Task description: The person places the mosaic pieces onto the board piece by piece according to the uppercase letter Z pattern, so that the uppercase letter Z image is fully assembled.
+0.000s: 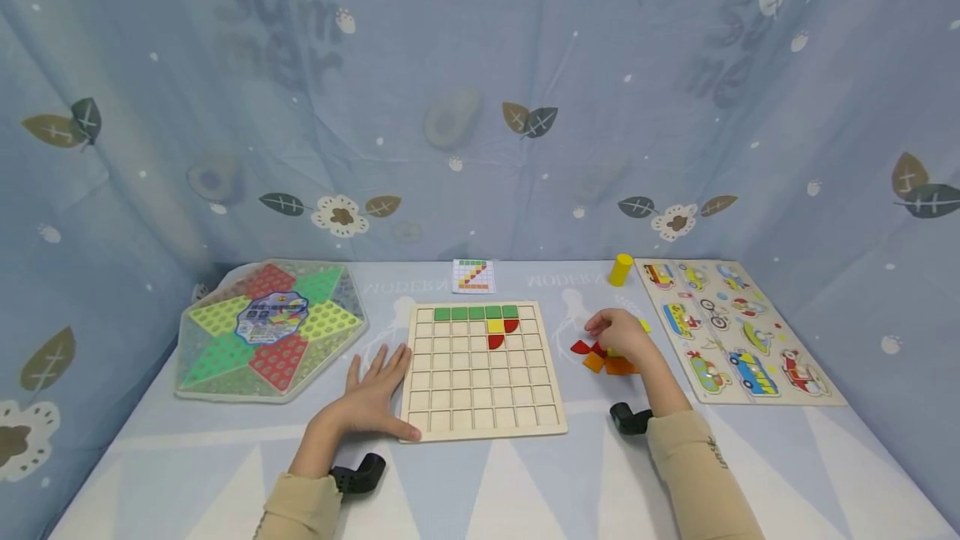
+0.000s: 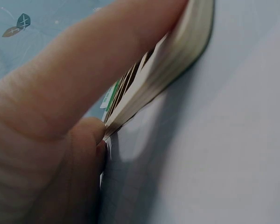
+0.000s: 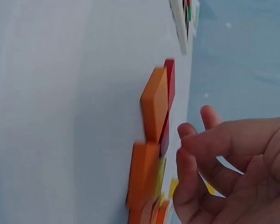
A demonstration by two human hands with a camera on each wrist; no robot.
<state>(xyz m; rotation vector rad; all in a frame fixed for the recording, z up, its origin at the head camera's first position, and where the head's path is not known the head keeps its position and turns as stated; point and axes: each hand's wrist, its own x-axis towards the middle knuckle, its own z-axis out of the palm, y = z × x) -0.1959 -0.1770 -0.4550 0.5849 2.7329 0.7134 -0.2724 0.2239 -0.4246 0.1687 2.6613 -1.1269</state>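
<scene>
A wooden grid board (image 1: 461,377) lies mid-table. Along its top row sits a line of green squares (image 1: 477,313), with a yellow square (image 1: 496,326) and two red quarter-round pieces (image 1: 496,342) below. My left hand (image 1: 367,401) rests at the board's left edge, fingers spread and thumb on the near left corner. To the right of the board, my right hand (image 1: 622,334) hovers over loose orange pieces (image 3: 154,105), red pieces (image 1: 580,347) and partly hidden yellow ones. Its fingers are loosely bent; no piece shows between them.
Behind the board lies a small pattern card (image 1: 473,277). A yellow cylinder (image 1: 620,270) stands at the back right beside a picture puzzle board (image 1: 738,332). On the left is a hexagonal boxed game (image 1: 272,330). A blue curtain (image 1: 480,182) hangs behind the table.
</scene>
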